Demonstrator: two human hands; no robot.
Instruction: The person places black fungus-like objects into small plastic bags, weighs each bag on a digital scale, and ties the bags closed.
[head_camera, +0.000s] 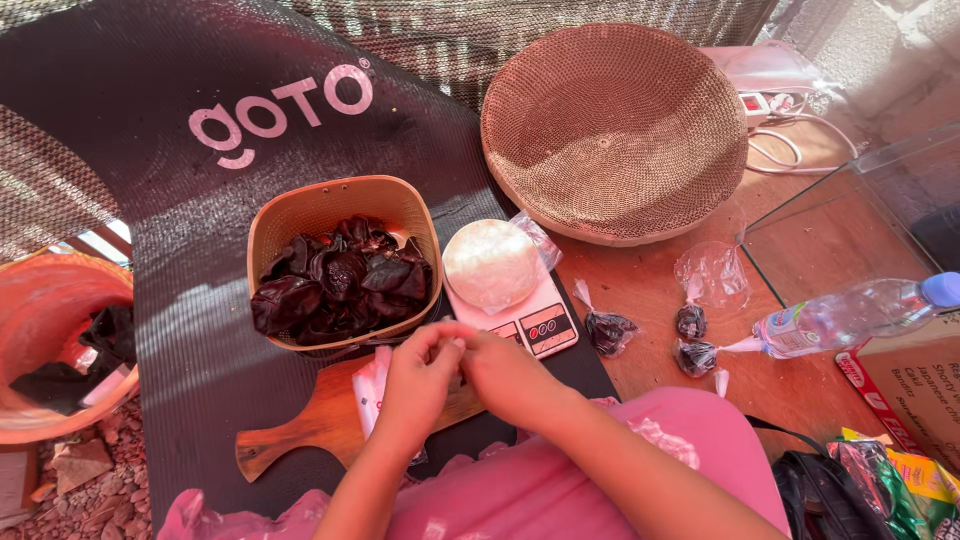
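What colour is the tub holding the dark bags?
Tan tub, seen in the head view.

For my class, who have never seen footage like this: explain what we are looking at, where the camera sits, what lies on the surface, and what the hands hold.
One camera, worn on a person's head, looks down at their own bare hands. The left hand and right hand meet, pinching something too small to identify. Beyond them stand a tan basket of dark, wrinkled pieces and a small kitchen scale carrying a round white dish. A wooden cutting board lies under the hands. To the right lie small tied bags of dark contents, a plastic bottle, and a large woven tray.
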